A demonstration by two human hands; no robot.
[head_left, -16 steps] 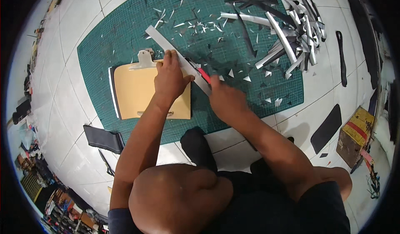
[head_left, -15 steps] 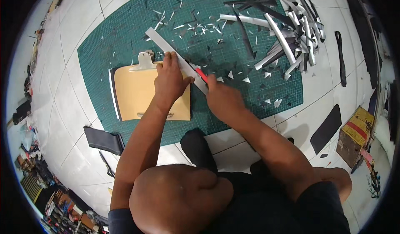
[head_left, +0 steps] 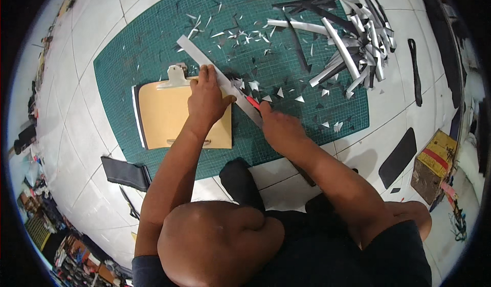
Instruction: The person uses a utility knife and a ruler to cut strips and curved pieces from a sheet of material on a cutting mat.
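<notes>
My left hand [head_left: 204, 95] lies flat, thumb spread, pressing a metal ruler [head_left: 192, 51] that runs diagonally across the upper right corner of a yellow-tan board [head_left: 169, 116]. That board sits on a clipboard whose metal clip [head_left: 177, 75] shows at its top edge; dark and white layers peek out on its left side. My right hand [head_left: 280, 126] is closed round a red cutter knife [head_left: 252, 102], its tip at the ruler's right edge. Small white triangular offcuts [head_left: 280, 92] lie beside the blade. Underneath everything is a green cutting mat [head_left: 245, 156].
A heap of black and silver strips [head_left: 365, 41] covers the mat's far right corner. Folded black material [head_left: 125, 172] and scissors [head_left: 130, 203] lie on the tiles at left. A black flat piece [head_left: 399, 157], a black strap [head_left: 415, 72] and a yellow box [head_left: 436, 156] stand at right.
My right hand has drawn the knife a little down and right along the ruler. A white scrap now shows beside the ruler's edge. The left hand holds its place.
</notes>
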